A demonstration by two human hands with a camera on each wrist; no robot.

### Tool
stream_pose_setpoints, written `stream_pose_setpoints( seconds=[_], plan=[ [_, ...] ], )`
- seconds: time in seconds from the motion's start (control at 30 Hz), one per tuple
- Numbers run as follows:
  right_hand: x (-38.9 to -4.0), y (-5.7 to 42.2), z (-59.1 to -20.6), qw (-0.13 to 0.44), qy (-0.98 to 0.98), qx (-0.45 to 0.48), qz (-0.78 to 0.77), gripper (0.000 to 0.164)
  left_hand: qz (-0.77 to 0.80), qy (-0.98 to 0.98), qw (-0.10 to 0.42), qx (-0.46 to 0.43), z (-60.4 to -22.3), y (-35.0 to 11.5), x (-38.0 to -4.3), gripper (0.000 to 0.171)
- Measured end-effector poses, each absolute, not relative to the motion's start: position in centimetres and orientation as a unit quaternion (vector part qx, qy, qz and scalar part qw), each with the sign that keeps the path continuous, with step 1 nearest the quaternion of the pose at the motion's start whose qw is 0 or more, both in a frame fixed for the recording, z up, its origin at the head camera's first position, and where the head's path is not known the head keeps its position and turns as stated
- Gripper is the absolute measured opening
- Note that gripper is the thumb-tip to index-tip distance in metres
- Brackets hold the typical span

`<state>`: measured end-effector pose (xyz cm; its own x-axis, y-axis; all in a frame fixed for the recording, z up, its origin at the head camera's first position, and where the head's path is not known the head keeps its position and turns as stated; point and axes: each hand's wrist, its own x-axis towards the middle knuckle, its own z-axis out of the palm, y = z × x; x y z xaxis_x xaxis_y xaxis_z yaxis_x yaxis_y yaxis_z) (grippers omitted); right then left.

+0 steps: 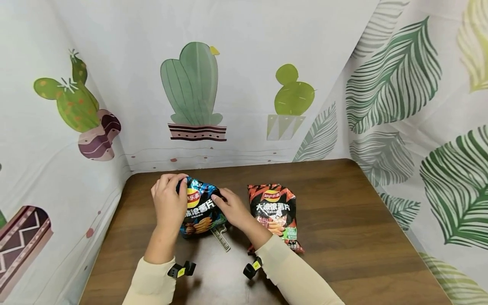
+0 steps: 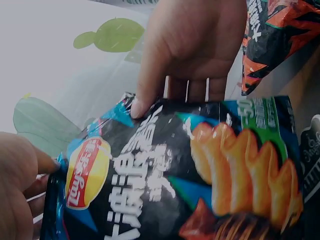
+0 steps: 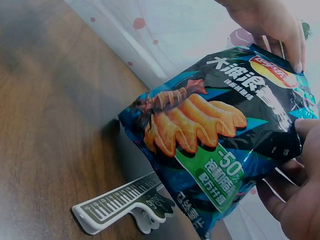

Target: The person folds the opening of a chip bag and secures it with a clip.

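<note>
Both hands hold a blue-and-black bag of potato chips [image 1: 199,215] above the table, tilted, its printed front facing up. My left hand [image 1: 170,201] grips the top edge at the upper left corner. At the right side, my right hand [image 1: 237,212] pinches the bag's edge between thumb and fingers; in the right wrist view those fingers sit behind the bag. A bag clip with a piano-key pattern [image 3: 120,202] lies on the table just below the bag, partly hidden by it in the head view.
To the right, a red-and-black bag of chips [image 1: 272,209] lies on the brown wooden table [image 1: 335,220], partly behind the right forearm. A white curtain printed with cacti and leaves [image 1: 248,51] stands behind and along the sides of the table.
</note>
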<state>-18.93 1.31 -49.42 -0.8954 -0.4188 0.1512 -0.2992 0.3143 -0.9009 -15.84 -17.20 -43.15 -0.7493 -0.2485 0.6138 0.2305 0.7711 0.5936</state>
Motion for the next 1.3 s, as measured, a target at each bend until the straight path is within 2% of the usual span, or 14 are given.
stream_pose_setpoints(
  seconds=[0.2, 0.33, 0.5, 0.67, 0.77, 0.87, 1.03, 1.3],
  plan=[
    [-19.2, 1.7, -49.3, 0.045, 0.799, -0.207, -0.563, 0.031, -0.341, -0.884, 0.319, -0.031, -42.5, -18.0, -15.6, 0.013],
    [-19.3, 2.0, -49.2, 0.039, 0.794, -0.208, -0.570, 0.031, -0.332, -0.901, 0.275, -0.052, -41.9, -18.7, -15.4, 0.013],
    [-19.3, 2.1, -49.0, 0.027, 0.790, -0.215, -0.574, 0.030, -0.324, -0.925, 0.187, -0.065, -41.2, -19.7, -14.9, 0.016],
    [-19.0, 2.2, -49.0, 0.028, 0.783, -0.215, -0.583, 0.029, -0.334, -0.937, 0.085, -0.050, -40.8, -20.5, -14.7, 0.029],
    [-18.9, 2.2, -48.9, 0.028, 0.775, -0.215, -0.594, 0.028, -0.336, -0.940, 0.044, -0.044, -40.7, -20.8, -14.8, 0.032],
    [-18.9, 2.2, -48.9, 0.026, 0.769, -0.212, -0.602, 0.027, -0.340, -0.939, 0.031, -0.041, -40.7, -20.9, -14.8, 0.027],
    [-19.0, 2.2, -49.1, 0.022, 0.766, -0.204, -0.609, 0.026, -0.355, -0.933, 0.036, -0.043, -40.7, -21.1, -15.0, 0.018],
    [-19.3, 2.1, -49.6, 0.036, 0.761, -0.187, -0.620, 0.025, -0.377, -0.923, 0.043, -0.059, -40.7, -21.8, -15.0, 0.017]
  ],
)
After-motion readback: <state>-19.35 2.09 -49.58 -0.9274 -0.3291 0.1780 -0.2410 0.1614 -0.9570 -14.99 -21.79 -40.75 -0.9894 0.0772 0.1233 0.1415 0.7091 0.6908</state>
